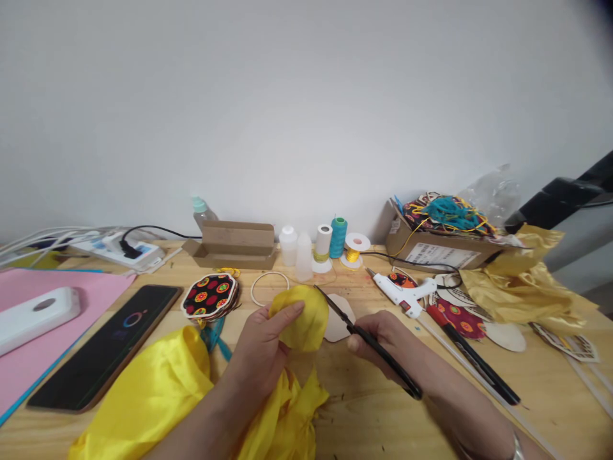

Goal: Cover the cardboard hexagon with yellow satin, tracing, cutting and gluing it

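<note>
My left hand (261,351) pinches a rounded piece of yellow fabric (306,329), its thumb lying on top. Black-handled scissors (390,363) are in my right hand (400,345), with the blades pointing up and left to the fabric's upper right edge. Whether the blades touch the cloth I cannot tell. Just behind them a pale rounded cutout (341,313) lies on the table. More shiny yellow cloth (158,390) is bunched around and under my left forearm.
A phone (110,348) and a stack of patterned pieces (211,296) lie left. Thread spools (338,237), white bottles (288,246) and an open cardboard box (238,246) stand behind. To the right are a glue gun (407,294), a marker (474,354) and gold cloth (512,287).
</note>
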Available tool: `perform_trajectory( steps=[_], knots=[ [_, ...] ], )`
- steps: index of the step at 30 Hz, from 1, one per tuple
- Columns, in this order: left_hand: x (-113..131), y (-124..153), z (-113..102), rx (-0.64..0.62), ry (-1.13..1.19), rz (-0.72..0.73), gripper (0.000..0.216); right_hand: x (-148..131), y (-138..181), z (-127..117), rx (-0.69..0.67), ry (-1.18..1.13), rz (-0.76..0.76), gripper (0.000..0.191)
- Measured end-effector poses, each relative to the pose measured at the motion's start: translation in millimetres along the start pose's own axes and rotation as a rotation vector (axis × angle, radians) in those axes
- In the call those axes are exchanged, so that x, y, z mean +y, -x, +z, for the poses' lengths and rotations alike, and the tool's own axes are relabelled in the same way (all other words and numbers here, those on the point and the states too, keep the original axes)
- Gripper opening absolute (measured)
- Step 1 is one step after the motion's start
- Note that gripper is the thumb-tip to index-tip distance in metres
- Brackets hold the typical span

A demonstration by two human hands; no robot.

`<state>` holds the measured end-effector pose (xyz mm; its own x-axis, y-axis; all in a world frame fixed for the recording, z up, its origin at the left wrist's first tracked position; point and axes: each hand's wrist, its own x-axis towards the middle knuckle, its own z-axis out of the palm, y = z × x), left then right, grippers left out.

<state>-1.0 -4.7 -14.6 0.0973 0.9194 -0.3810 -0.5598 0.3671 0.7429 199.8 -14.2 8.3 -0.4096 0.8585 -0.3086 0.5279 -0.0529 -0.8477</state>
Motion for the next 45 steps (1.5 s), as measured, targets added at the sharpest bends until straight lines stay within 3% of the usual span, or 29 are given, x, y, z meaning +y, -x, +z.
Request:
perform_trajectory(
  steps=[16,25,45],
  knots=[
    [1.3,-1.4,2.5,-0.008,-0.008,0.011,0.019,6.2,-2.6,0.1,0.022,0.081,-0.039,0.058],
    [1.3,0.3,2.3,-0.02,-0.021,0.004,0.02,-11.0,9.4,-0.8,0.037,0.223,-0.027,0.053],
    [0.4,0.7,1.8,-0.023,-0.051,-0.018,0.019,-11.9,16.6,0.0,0.158,0.195,-0.101,0.044]
  ],
)
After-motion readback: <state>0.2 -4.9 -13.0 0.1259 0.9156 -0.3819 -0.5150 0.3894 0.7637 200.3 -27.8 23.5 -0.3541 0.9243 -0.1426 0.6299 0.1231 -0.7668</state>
